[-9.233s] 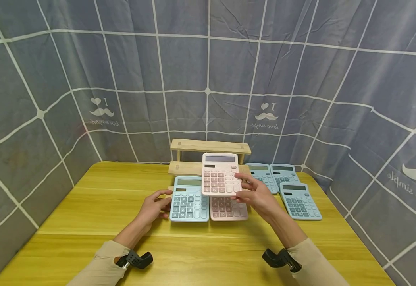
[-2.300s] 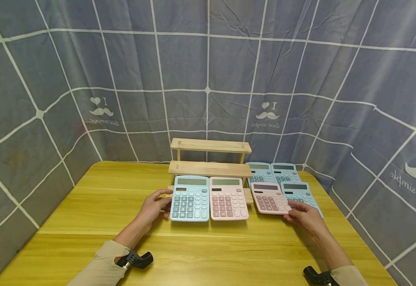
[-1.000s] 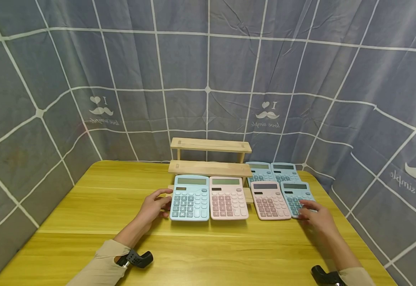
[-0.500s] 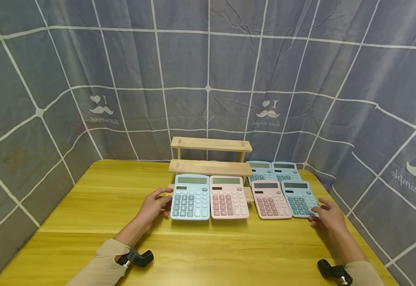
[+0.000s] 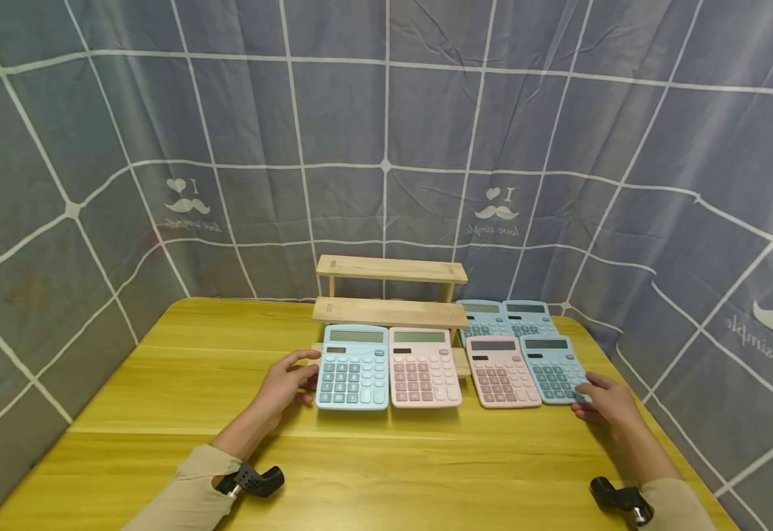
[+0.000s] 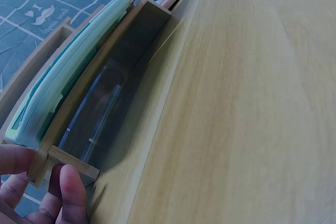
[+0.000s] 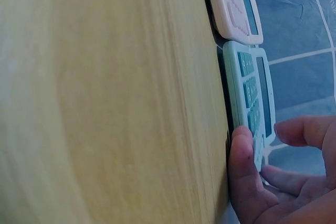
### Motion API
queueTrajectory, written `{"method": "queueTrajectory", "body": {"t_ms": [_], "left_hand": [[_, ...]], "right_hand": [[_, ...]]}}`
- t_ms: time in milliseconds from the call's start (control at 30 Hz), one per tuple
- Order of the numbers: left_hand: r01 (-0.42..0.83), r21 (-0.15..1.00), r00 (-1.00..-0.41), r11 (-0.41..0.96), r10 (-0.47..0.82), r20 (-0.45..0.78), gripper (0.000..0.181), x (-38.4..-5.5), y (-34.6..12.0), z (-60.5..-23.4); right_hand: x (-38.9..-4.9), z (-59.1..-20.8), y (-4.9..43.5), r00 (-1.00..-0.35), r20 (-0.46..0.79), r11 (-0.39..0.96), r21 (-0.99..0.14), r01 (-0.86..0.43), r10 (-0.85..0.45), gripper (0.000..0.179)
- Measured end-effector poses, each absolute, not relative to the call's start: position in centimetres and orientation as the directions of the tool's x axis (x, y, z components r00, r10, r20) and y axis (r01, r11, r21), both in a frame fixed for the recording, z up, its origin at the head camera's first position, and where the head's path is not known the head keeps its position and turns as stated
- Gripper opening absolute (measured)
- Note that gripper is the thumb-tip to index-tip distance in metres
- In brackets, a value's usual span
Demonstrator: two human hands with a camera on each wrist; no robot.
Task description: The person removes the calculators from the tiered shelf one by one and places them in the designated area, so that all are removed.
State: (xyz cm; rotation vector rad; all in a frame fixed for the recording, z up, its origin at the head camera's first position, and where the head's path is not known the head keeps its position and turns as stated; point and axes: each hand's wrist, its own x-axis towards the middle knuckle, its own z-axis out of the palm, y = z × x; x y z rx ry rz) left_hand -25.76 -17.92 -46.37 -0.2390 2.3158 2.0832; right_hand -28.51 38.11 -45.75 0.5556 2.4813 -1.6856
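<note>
At the left end of the tiered wooden rack [image 5: 389,312], my left hand [image 5: 282,385] pinches the lowest shelf between thumb and fingers, beside a light blue calculator [image 5: 352,367] propped on it. A pink calculator [image 5: 425,367] leans next to that one. Right of the rack, a second pink calculator [image 5: 502,372] lies on the table. Beside it lies another blue calculator [image 5: 555,369], whose lower right corner my right hand [image 5: 608,405] holds. In the right wrist view the thumb [image 7: 243,156] presses the calculator's near edge, other fingers around its side.
Two more blue calculators [image 5: 527,318] lie behind, near the back right edge of the yellow wood-grain table [image 5: 373,472]. The rack's top shelf [image 5: 392,269] carries nothing. A grey gridded curtain [image 5: 386,133] surrounds the back and sides.
My right hand moved the second pink calculator from in front of the rack to the table, released it, then shifted right to the blue calculator's corner. My left hand stayed at the rack.
</note>
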Motion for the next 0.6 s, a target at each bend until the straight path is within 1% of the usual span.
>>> {"method": "queueTrajectory", "body": {"t_ms": [467,600], "left_hand": [[-0.125,0.987,-0.988,0.100,-0.103,-0.114,0.030,-25.96,-18.03,-46.76],[-0.121,0.988,-0.989,0.099,-0.099,-0.111,0.031,-25.93,-17.98,-46.64]], "right_hand": [[-28.54,-46.30,38.41,-0.942,-0.238,0.346,-0.885,0.311,0.237,0.068],[-28.44,-46.22,38.40,-0.947,-0.195,0.371,-0.885,0.282,0.256,0.065]]}}
